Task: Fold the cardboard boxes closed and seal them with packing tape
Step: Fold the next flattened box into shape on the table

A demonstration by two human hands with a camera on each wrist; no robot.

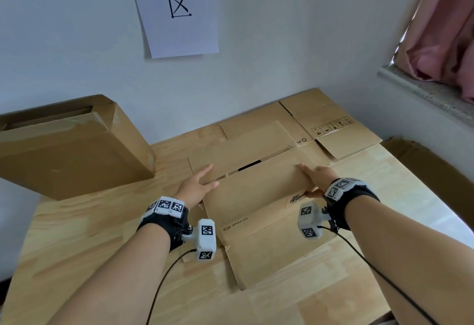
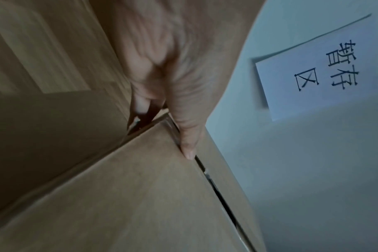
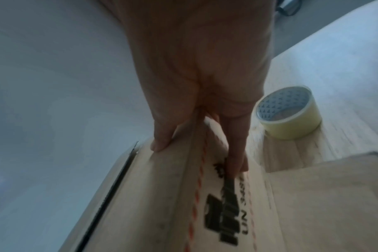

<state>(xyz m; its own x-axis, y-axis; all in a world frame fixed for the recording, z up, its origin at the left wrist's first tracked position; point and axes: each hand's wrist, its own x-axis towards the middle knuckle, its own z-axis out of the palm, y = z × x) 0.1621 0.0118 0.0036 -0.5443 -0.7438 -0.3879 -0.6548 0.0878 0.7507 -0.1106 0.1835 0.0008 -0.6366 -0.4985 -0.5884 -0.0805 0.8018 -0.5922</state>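
At the counter's (image 1: 77,260) centre, the cardboard box (image 1: 256,186) has its flaps nearly shut, contents hidden. Left hand (image 1: 196,186) at 9 o'clock and right hand (image 1: 314,176) at 3 o'clock press flat, fingers straight. Tape roll (image 3: 288,112) sits beside the box.

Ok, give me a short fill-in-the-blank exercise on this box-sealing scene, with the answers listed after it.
1. Both hands, the left hand and the right hand, press on the brown cardboard box on the light ____ table.
2. The roll of pale yellow packing tape lies on the table, held by ____ hand.
3. A dark ____ shows between the box's two top flaps.
4. The white paper sign hangs on the ____.

Missing words: wooden; neither; gap; wall
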